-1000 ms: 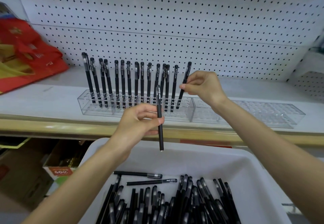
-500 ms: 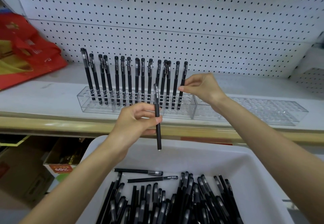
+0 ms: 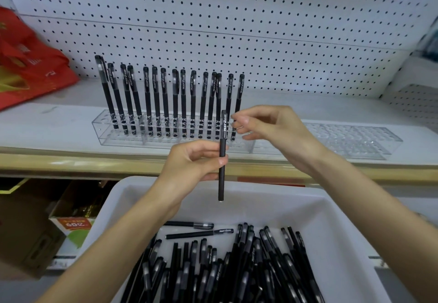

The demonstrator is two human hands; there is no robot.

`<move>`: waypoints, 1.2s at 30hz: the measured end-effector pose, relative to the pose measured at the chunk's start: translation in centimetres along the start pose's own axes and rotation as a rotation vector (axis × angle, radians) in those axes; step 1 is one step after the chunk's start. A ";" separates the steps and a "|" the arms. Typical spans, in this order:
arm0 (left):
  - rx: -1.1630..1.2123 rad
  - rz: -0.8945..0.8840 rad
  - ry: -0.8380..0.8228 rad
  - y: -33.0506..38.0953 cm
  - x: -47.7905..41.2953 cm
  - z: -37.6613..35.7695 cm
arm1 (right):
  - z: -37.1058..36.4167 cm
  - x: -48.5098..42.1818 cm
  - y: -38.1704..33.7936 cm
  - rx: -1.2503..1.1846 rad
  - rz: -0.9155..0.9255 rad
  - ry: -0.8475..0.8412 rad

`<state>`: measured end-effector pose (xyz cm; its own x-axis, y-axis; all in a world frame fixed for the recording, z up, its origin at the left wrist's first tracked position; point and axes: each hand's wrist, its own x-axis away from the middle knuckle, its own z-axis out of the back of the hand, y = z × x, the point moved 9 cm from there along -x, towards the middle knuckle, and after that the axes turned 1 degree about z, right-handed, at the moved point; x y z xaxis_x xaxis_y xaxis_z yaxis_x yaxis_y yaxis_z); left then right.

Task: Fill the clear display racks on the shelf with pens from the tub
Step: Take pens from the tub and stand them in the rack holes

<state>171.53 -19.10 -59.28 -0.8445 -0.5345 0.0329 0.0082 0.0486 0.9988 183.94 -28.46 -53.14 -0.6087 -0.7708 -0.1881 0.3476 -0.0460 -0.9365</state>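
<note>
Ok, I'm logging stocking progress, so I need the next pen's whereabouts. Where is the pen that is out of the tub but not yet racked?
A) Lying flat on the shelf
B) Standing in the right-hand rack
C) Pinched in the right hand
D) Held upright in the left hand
D: the left hand grips the pen upright around its middle, while the right hand beside its cap holds nothing.

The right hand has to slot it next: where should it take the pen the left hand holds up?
Pinch the pen at its capped top, coming from the right. It stands upright, the left hand pinches mid-barrel, so the top stands free beside the right hand.
</note>
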 end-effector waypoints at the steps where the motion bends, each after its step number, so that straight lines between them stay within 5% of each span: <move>1: 0.000 -0.001 -0.005 0.1 0.0 -0.3 | -0.4 0.1 -0.3 -0.008 0.008 -0.011; 12: -0.106 -0.096 -0.064 1.9 -0.2 -2.1 | 0.2 -0.1 -2.0 0.009 -0.007 -0.064; 18: -1.088 -0.546 0.036 5.8 0.0 -2.0 | 7.1 -2.4 -5.8 0.019 0.096 0.193; 21: -1.322 -0.614 0.060 5.5 -0.3 -2.2 | 8.5 -3.9 -5.7 0.104 0.126 0.273; 36: -1.547 -0.563 0.040 3.2 -1.5 -2.9 | 7.1 -6.2 -4.7 0.101 0.209 0.301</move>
<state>174.34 -20.58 -56.01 -0.9128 -0.2134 -0.3481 0.2383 -0.9707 -0.0299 191.19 -27.99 -45.50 -0.6945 -0.5496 -0.4642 0.5458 0.0178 -0.8377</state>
